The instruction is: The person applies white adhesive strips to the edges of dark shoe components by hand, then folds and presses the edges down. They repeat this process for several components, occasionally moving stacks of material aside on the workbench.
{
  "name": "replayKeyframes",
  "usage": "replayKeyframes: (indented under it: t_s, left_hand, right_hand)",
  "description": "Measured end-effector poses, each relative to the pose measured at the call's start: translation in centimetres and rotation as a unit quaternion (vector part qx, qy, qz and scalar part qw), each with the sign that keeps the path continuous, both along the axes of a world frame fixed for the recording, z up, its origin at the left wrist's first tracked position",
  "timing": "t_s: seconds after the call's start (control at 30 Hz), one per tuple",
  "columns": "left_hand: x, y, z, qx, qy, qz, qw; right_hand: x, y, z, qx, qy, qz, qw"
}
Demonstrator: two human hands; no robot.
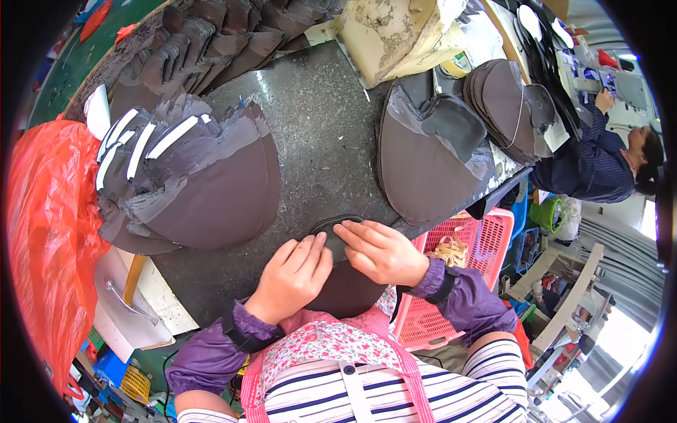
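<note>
At the near edge of the dark table (317, 134), a dark brown rounded sheet piece (345, 290) lies under my fingers, its near part hanging toward my apron. My left hand (295, 273) pinches its upper left part with fingers together. My right hand (384, 252) grips the upper right, fingertips close to a black curved edge (335, 222). Whatever is under the fingertips is hidden. To the left lies a stack of brown pieces (218, 194) with grey-coated ends and white strips (173, 137). A similar stack (430, 173) is on the right, with a black shaped piece (451, 123) on it.
More overlapping brown pieces (204, 46) line the far side beside a stained pale box (395, 35). A red plastic bag (53, 233) hangs at the left. A pink basket (441, 321) stands right of my lap. Another person (592, 166) works at the far right.
</note>
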State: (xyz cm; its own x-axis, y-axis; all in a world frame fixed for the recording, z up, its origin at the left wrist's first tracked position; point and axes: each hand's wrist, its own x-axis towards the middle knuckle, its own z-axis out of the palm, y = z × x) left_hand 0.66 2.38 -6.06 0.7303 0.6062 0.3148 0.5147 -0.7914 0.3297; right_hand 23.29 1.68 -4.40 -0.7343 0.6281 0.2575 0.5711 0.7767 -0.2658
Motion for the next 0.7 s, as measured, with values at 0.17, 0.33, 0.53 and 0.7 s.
replayKeyframes:
  t_s: [0.17,0.33,0.53,0.7]
  left_hand:
    - [-4.6,2.6,2.3,-0.007,-0.003,-0.006,1.0]
    - [-7.3,8.7,4.2,0.194,-0.032,0.326,0.925]
    - [-8.2,11.8,4.1,0.132,-0.003,0.409,0.903]
    - [-9.0,10.6,5.0,0.063,-0.025,0.35,0.934]
  right_hand:
    - [0.1,0.1,1.2,-0.09,0.021,-0.057,0.994]
    - [-3.4,1.3,1.9,-0.055,0.089,-0.255,0.961]
    - [-3.0,0.8,3.5,-0.169,0.129,-0.225,0.951]
    - [1.7,4.6,10.1,-0.152,0.18,-0.4,0.886]
